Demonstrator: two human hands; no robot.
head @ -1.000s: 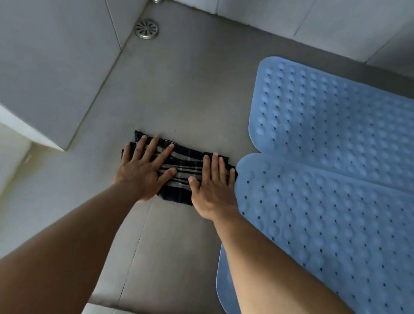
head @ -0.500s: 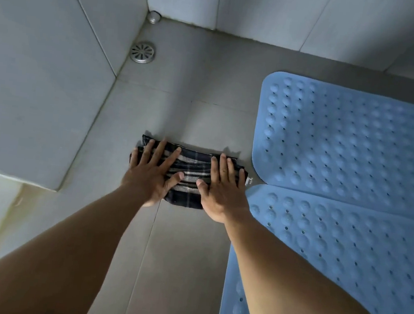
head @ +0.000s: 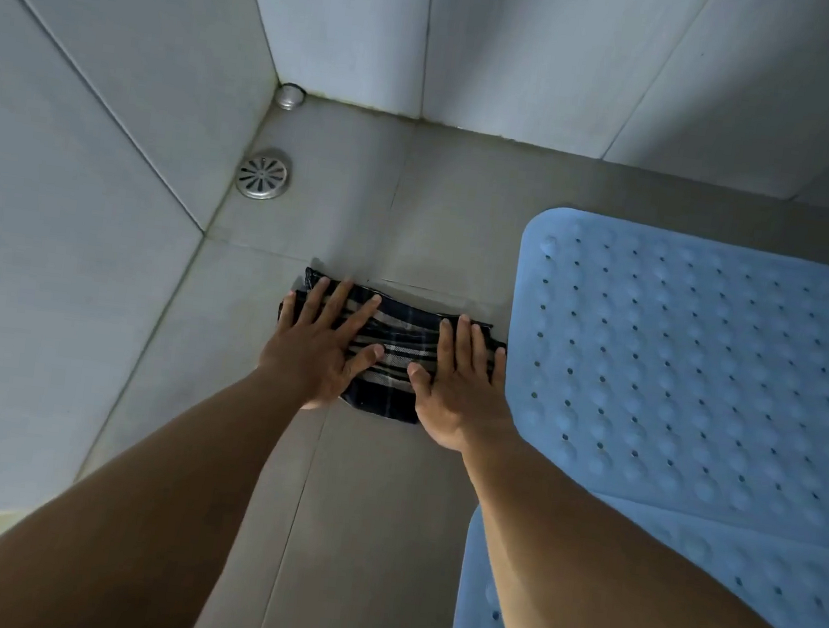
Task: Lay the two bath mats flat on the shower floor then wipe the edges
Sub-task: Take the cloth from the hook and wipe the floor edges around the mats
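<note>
Two light blue bath mats lie flat on the grey shower floor at the right: the far mat (head: 706, 367) and the near mat (head: 755, 569), whose edge the far one overlaps. A folded dark plaid cloth (head: 395, 350) lies on the floor against the far mat's left edge. My left hand (head: 318, 349) presses flat on the cloth's left part, fingers spread. On the cloth's right part my right hand (head: 461, 386) presses flat too, its little finger touching the mat's edge. My right forearm hides part of the near mat.
A round metal floor drain (head: 263, 173) sits near the left wall, ahead of the cloth. A small metal fitting (head: 291, 95) is in the far corner. Tiled walls close the space on the left and at the back.
Both hands have slid the cloth forward along the mats' left edge, from the near mat's corner to beside the far mat. The view has moved forward with them.
</note>
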